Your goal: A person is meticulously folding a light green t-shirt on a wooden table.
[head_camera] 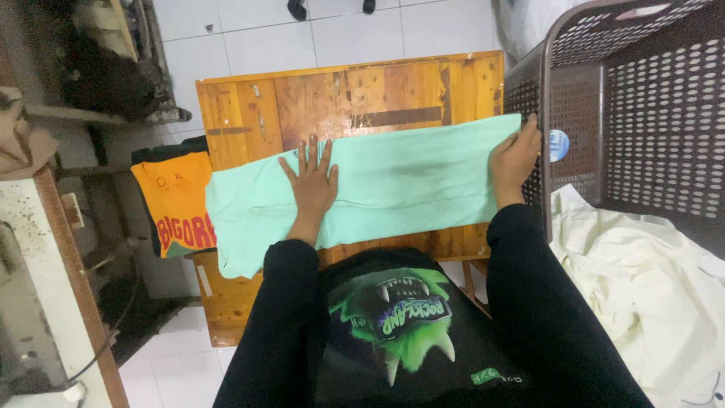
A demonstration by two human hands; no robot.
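A mint-green garment [400, 177] lies spread in a long folded band across a small wooden table [340, 98]. My left hand [311, 179] presses flat on it near its middle-left, fingers spread. My right hand [515, 159] grips the garment's right end at the table's right edge, next to a basket. Both arms wear black sleeves.
An orange printed shirt [177, 204] lies folded on a dark pile left of the table. A brown perforated plastic basket [627, 113] stands at the right, holding pale yellow cloth [642, 279]. White tiled floor lies beyond the table; a white bench edge is at far left.
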